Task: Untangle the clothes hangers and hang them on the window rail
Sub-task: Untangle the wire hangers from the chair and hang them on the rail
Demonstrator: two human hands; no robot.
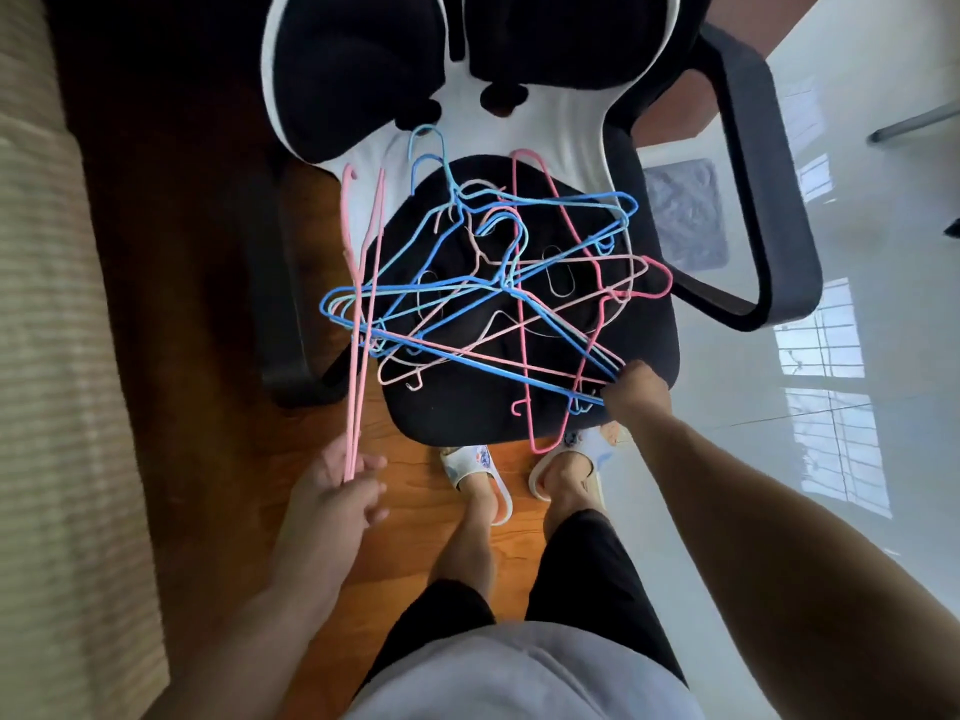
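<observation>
pink hanger half out, snag risk.
my left hand (337, 485) pinched the thin pink wire hanger (363, 304); my right hand (636, 389) gripped the blue-and-pink tangle of wire hangers (493, 293), which i feared it might drag off the black office chair seat (467, 413).

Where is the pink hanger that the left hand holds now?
In the head view the pink hanger is left of centre, running from the left hand up past the left edge of the hanger pile on the chair seat.

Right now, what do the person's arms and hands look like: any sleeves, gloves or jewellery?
Both forearms are bare to the frame's edge, with no sleeve showing. The left hand and right hand wear no gloves; no watch, ring or bracelet is visible.
</observation>
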